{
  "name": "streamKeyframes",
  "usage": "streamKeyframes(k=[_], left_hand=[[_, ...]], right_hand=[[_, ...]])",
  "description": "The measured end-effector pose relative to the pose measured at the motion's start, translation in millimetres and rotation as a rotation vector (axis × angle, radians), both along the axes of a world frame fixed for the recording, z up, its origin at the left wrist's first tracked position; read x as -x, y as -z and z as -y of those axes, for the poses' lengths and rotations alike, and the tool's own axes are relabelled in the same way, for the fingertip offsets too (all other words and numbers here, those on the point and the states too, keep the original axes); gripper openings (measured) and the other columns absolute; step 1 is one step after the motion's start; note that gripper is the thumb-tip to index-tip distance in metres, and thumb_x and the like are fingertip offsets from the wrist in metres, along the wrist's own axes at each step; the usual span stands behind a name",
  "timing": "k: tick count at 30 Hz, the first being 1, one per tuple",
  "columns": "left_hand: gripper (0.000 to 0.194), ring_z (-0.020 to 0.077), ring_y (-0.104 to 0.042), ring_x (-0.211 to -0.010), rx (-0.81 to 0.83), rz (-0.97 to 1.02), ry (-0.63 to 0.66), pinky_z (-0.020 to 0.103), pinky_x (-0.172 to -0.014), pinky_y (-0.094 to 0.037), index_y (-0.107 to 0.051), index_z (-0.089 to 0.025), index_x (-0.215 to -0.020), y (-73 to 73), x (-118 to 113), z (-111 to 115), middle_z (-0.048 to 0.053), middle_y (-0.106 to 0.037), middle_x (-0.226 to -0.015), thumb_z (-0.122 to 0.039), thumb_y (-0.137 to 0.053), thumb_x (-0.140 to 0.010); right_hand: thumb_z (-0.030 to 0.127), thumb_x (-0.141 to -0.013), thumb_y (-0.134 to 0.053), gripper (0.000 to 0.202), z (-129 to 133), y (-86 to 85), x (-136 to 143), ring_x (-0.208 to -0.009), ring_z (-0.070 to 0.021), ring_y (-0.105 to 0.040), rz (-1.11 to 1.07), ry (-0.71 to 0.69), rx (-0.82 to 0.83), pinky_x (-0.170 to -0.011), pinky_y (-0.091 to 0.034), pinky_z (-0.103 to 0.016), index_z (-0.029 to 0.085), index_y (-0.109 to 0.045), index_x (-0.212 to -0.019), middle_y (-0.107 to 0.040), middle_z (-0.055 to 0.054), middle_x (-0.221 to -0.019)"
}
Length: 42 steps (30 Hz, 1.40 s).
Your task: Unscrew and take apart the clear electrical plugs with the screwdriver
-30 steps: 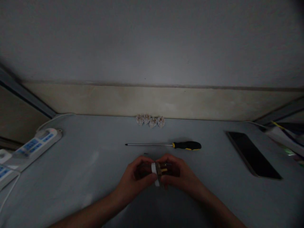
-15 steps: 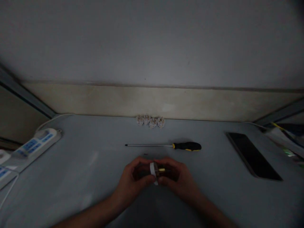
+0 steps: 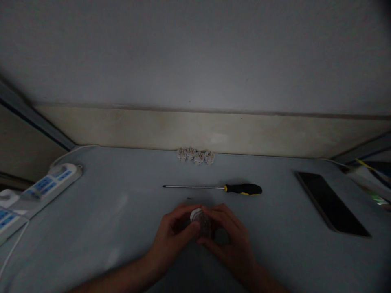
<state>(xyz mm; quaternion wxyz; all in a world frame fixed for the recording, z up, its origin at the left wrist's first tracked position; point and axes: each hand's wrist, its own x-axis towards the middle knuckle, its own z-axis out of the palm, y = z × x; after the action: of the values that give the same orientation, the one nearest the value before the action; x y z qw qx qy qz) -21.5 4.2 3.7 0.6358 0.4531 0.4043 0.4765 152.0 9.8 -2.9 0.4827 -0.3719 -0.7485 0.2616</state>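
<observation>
Between my hands, a small plug (image 3: 205, 226) with a white rim and a brownish, see-through body is held above the grey table. My left hand (image 3: 173, 232) is closed on its left side, thumb pressed against the near face. From the right, the fingers and thumb of my right hand (image 3: 233, 232) pinch its edge. The plug's pins cannot be made out now. Just beyond my hands lies a screwdriver (image 3: 241, 189) with a black and yellow handle, its shaft pointing left. A tiny dark piece (image 3: 189, 198) rests between the screwdriver and my fingers.
Several small pronged plug parts (image 3: 199, 157) stand in a row by the wall. A white power strip (image 3: 58, 179) with blue sockets lies at the left, its cord beside it. At the right are a dark phone (image 3: 331, 203) and some cables (image 3: 374, 173).
The plug has been turned between my hands, so its brass pin no longer shows and more of its brownish face does. My right hand has shifted its grip. The view has moved slightly.
</observation>
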Motion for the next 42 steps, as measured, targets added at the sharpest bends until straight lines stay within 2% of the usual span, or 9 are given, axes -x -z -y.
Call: streamKeyframes(k=[4,7,10,18,23,28,32,35,42], left_hand=[[0.027,0.0246,-0.067,-0.099,-0.029,-0.081,0.035,0.036,-0.091,-0.052,-0.076,-0.022,-0.107,-3.8,2.9,-1.5,0.008,-0.074,-0.104,-0.038,-0.072,-0.086],[0.025,0.0232,-0.068,-0.093,-0.059,-0.103,0.064,0.033,-0.083,-0.055,-0.077,-0.022,-0.104,-8.7,3.1,-1.6,0.007,-0.073,-0.098,-0.038,-0.072,-0.086],[0.024,0.0209,-0.067,-0.089,-0.077,-0.092,0.079,0.030,-0.079,-0.055,-0.077,-0.022,-0.104,-11.4,1.9,-1.0,0.006,-0.072,-0.095,-0.038,-0.071,-0.086],[0.026,0.0133,-0.058,-0.069,-0.091,-0.055,0.193,0.023,-0.063,-0.048,-0.077,-0.022,-0.106,-14.0,1.1,2.8,0.005,-0.062,-0.087,-0.040,-0.068,-0.089],[0.028,0.0145,-0.059,-0.071,-0.098,-0.091,0.194,0.023,-0.062,-0.047,-0.077,-0.021,-0.107,-16.5,2.9,2.2,0.006,-0.062,-0.089,-0.041,-0.068,-0.089],[0.029,0.0197,-0.065,-0.084,-0.119,-0.113,0.141,0.026,-0.073,-0.052,-0.077,-0.022,-0.105,-19.4,5.7,-2.4,0.007,-0.069,-0.093,-0.044,-0.071,-0.087],[0.031,0.0214,-0.067,-0.086,-0.111,-0.138,0.112,0.028,-0.076,-0.054,-0.077,-0.021,-0.102,-18.4,6.2,-2.7,0.007,-0.072,-0.094,-0.047,-0.071,-0.086],[0.029,0.0214,-0.068,-0.086,-0.122,-0.158,0.122,0.028,-0.076,-0.054,-0.077,-0.021,-0.103,-16.8,6.3,-2.5,0.007,-0.074,-0.095,-0.044,-0.070,-0.087],[0.018,0.0202,-0.069,-0.080,-0.254,-0.459,0.127,0.028,-0.073,-0.052,-0.075,-0.020,-0.099,-13.4,5.9,-5.3,0.006,-0.075,-0.088,-0.031,-0.062,-0.092]], right_hand=[[0.039,-0.096,-0.049,0.032,-3.3,-8.1,-12.3,-0.081,-0.0148,-0.061,-0.042,-0.061,0.207,-0.068,-0.053,-0.025,0.025,-0.055,-0.125,-0.060,-0.007,-0.100],[0.044,-0.095,-0.046,0.029,-5.8,-13.5,-16.1,-0.071,-0.0145,-0.057,0.026,-0.154,0.366,-0.060,-0.045,-0.025,0.019,-0.058,-0.102,-0.060,-0.005,-0.082],[0.047,-0.095,-0.045,0.035,-6.0,-16.6,-13.8,-0.059,-0.0114,-0.048,0.198,-0.221,0.364,-0.055,-0.035,-0.024,0.018,-0.054,-0.078,-0.055,-0.001,-0.067],[0.044,-0.096,-0.040,0.042,0.4,-9.4,-7.4,-0.046,-0.0068,-0.036,0.153,-0.121,0.206,-0.047,-0.026,-0.022,0.017,-0.047,-0.064,-0.038,0.003,-0.051],[0.044,-0.095,-0.041,0.043,1.1,-10.7,-9.6,-0.045,-0.0078,-0.035,0.140,-0.100,0.200,-0.047,-0.026,-0.023,0.018,-0.047,-0.061,-0.038,0.003,-0.050],[0.042,-0.090,-0.049,0.029,0.2,-18.2,-10.4,-0.054,-0.0116,-0.043,0.091,-0.188,0.303,-0.051,-0.034,-0.024,0.020,-0.055,-0.073,-0.050,-0.001,-0.061],[0.029,-0.084,-0.054,0.017,-1.2,-18.0,-6.4,-0.051,-0.0078,-0.035,0.094,-0.261,0.425,-0.048,-0.028,-0.021,0.017,-0.055,-0.072,-0.045,0.002,-0.059],[0.031,-0.085,-0.053,0.019,-1.5,-16.1,-5.2,-0.050,-0.0061,-0.030,0.067,-0.302,0.497,-0.046,-0.024,-0.020,0.016,-0.055,-0.073,-0.037,0.004,-0.057],[0.051,-0.090,-0.045,0.044,-12.9,-12.7,-22.1,-0.048,-0.0073,-0.039,0.218,-0.236,0.184,-0.050,-0.029,-0.022,0.017,-0.050,-0.063,-0.043,0.003,-0.054]])
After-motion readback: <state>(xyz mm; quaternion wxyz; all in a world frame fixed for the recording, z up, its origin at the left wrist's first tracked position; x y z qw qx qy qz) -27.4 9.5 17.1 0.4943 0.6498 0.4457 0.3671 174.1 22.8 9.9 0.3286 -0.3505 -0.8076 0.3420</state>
